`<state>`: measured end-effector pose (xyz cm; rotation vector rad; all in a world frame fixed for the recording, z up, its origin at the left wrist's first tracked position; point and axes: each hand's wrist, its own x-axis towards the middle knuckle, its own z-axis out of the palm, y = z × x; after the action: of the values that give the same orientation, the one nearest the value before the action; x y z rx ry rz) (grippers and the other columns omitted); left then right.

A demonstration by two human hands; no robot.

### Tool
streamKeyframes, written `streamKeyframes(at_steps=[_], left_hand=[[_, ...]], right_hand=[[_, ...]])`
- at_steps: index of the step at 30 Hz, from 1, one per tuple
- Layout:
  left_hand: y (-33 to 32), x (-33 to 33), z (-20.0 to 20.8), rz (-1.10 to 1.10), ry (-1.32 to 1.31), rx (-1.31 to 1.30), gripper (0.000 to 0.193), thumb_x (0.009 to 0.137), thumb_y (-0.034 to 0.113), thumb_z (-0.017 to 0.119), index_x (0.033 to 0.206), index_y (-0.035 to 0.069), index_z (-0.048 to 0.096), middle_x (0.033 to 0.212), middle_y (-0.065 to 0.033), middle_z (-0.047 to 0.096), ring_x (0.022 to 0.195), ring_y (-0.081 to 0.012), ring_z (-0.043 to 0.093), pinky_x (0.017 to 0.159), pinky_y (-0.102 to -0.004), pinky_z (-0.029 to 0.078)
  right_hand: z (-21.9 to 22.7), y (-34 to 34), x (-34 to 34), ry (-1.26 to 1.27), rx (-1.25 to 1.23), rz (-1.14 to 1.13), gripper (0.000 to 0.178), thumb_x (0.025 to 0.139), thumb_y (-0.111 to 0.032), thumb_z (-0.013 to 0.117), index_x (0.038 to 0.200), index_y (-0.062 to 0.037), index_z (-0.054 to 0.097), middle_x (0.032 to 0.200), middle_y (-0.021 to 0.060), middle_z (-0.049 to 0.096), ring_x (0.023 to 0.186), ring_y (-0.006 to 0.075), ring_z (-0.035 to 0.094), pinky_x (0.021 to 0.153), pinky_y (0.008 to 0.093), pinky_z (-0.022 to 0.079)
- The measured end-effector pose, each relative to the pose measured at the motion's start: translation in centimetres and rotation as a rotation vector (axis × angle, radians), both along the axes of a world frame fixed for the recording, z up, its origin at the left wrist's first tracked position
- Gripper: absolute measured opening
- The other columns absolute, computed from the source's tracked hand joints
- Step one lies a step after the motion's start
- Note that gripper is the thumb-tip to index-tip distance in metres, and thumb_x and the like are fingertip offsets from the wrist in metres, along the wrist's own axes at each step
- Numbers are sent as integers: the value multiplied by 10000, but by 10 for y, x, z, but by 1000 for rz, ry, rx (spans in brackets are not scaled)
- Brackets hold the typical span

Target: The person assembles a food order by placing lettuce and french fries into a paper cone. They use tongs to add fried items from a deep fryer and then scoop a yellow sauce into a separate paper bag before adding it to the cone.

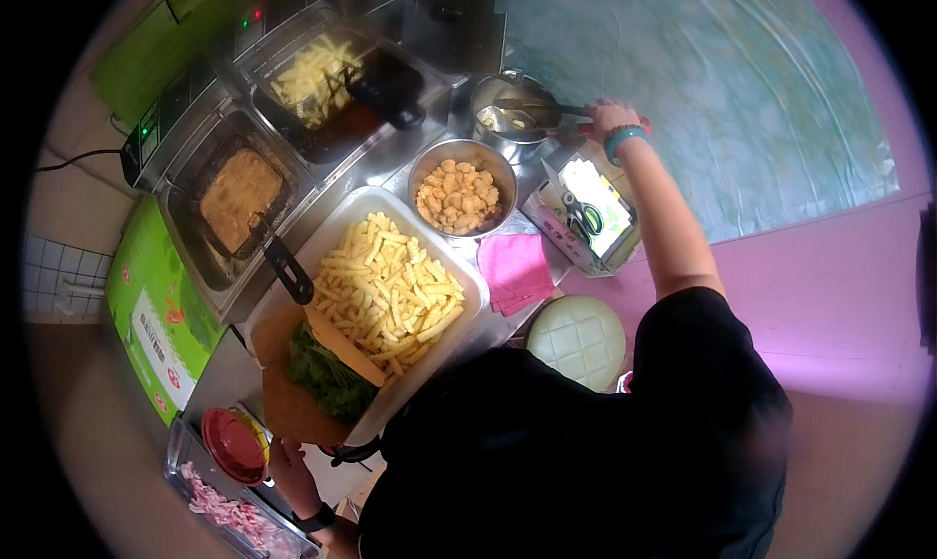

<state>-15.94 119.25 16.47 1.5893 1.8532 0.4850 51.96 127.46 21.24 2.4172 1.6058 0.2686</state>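
Note:
My right hand [617, 122], with a turquoise bracelet at the wrist, is stretched out to the far right. It is closed round the red handle of a long dark utensil [561, 109], whose other end reaches into a steel pot [481, 99] with pale pieces inside; its exact kind is unclear. At the lower left, my left hand [296, 476] is at the bottom edge of a brown paper bag [293, 403] holding leafy greens [327, 376]. Its fingers are partly hidden there, beside a red round bowl [234, 446]. The bag leans over a tray of fries [390, 291].
Two fryer wells stand behind: one basket holds fries [317, 76], the other a browned slab [241, 200]. A steel bowl of fried chunks [458, 196], a pink cloth [514, 269], a box with scissors [584, 218], a stool [578, 342] and a tub of shredded pink food [234, 515] are around.

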Motion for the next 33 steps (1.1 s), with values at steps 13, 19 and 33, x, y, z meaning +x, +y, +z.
streamKeyframes(at_steps=[13, 19, 33], left_hand=[[9, -7, 15, 92, -8, 52, 306, 882, 117, 419, 1126, -57, 479, 833, -125, 602, 720, -148, 568, 622, -271, 459], [16, 10, 31, 87, -58, 106, 301, 879, 103, 422, 1138, -41, 474, 830, -106, 605, 677, -126, 537, 627, -243, 440], [17, 13, 29, 25, -42, 143, 305, 873, 112, 429, 1126, -48, 489, 822, -99, 594, 665, -129, 526, 620, -258, 438]], right_hand=[[-175, -90, 55, 437, 422, -355, 240, 742, -213, 565, 947, -93, 603, 901, 161, 604, 842, 319, 581, 742, 381, 469], [-161, -70, 46, 486, 424, -557, 321, 640, -259, 671, 898, -75, 620, 867, 128, 624, 813, 259, 605, 721, 339, 473], [-177, -81, 48, 278, 418, -292, 288, 778, -275, 510, 974, -70, 561, 861, 210, 589, 818, 348, 576, 724, 430, 462]])
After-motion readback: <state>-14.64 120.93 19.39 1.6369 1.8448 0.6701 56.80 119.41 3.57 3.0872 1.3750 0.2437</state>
